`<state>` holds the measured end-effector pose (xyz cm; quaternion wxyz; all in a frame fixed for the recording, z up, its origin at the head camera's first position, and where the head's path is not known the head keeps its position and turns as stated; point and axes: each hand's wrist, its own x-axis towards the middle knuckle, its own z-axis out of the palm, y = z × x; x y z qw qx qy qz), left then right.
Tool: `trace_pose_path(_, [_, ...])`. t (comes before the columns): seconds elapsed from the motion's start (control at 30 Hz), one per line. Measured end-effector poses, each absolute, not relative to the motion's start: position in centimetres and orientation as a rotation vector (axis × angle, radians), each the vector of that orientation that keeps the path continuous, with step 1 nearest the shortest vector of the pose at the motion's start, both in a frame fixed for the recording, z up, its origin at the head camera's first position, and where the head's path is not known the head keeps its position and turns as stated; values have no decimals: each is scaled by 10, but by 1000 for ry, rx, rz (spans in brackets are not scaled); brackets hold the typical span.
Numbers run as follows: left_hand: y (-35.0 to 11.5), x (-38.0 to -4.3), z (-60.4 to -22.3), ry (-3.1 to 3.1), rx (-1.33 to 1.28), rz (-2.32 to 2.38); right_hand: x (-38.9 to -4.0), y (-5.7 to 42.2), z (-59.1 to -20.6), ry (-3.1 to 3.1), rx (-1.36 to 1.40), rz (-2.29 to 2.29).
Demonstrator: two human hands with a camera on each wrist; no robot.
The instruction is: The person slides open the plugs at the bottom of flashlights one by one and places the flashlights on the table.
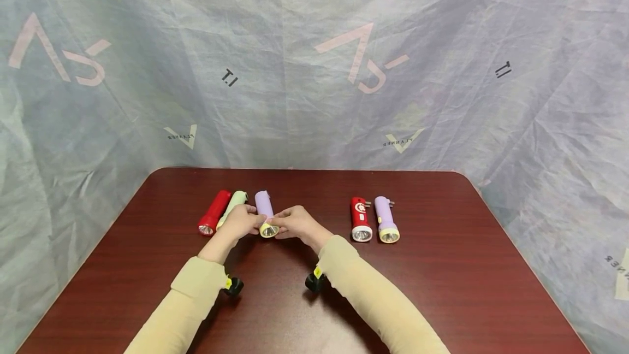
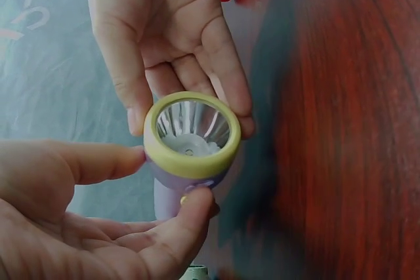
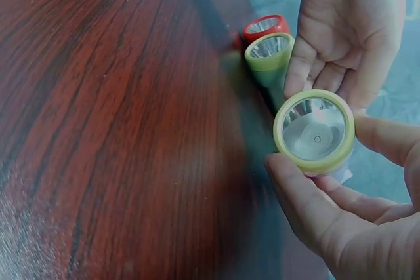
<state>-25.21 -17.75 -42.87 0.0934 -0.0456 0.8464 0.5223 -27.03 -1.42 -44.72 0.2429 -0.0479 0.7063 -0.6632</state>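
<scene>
- Grey cloth hangs behind the grip.
- Dark red table spreads beneath it.
- Left hand and right hand pinch one purple flashlight between them.
- Green flashlight and red flashlight sit just left; two more flashlights well right.

A creased, pale grey-blue fabric sheet hangs behind and along 2 sides of a glossy, reddish-brown, wood-grained bench with rounded far corners. Large, angular pink marks and small black lettering (some of it mirrored) cover the cloth. A pale sheen lightens the bench's near part.
</scene>
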Motion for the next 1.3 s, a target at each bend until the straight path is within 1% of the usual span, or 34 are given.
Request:
trace_pose_path(0.37, [-175,-249,-427,2485,-105,1647,-266,-6,-437,1870,-145,-1856])
trace_pose_path(0.8, [-177,-260,-435,2306,-147,1871,-261,1,-427,1855,-156,-1880])
trace_pose_path(1.0, [-175,-259,-435,2261,-175,1947,-260,3,-427,1875,-176,-1867])
trace_pose_path(1.3, [-173,-260,-437,2228,-135,2006,-261,10,-430,1873,-192,-1823])
